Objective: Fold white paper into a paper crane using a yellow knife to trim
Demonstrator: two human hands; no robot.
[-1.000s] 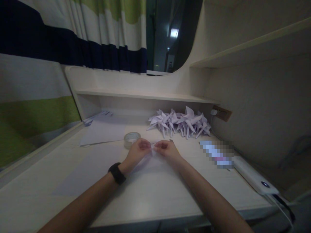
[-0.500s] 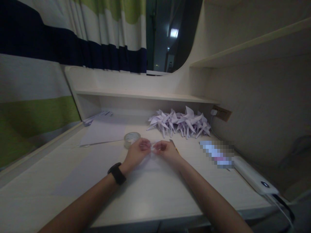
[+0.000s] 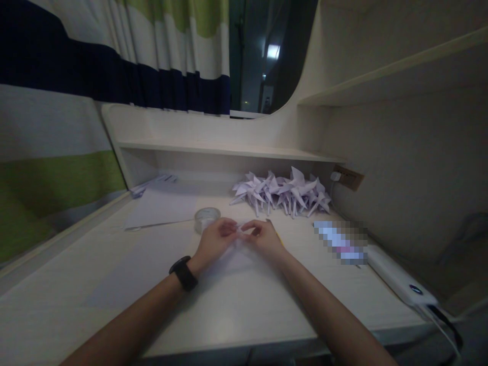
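Over the middle of the desk, my left hand (image 3: 217, 238) and my right hand (image 3: 264, 238) meet fingertip to fingertip. Both are closed in a pinch on a small piece of white paper (image 3: 239, 231), mostly covered by the fingers and too blurred to make out its folds. Just behind my left hand a roll of clear tape (image 3: 207, 218) lies on its side. A yellow utility knife (image 3: 280, 238) sticks out past my right hand, partly hidden by it. Several white paper pinwheels (image 3: 290, 190) are heaped behind my hands.
White paper sheets (image 3: 163, 203) lie at the back left, and another sheet (image 3: 133, 274) lies nearer my left forearm. To the right are a pixelated phone-like screen (image 3: 339, 243) and a white power bank (image 3: 396, 277) with cables. A low shelf (image 3: 229, 148) overhangs the desk's back.
My right fingers have shifted slightly at the paper, with the thumb and index finger bowed a little wider apart. My left hand stays almost in place.
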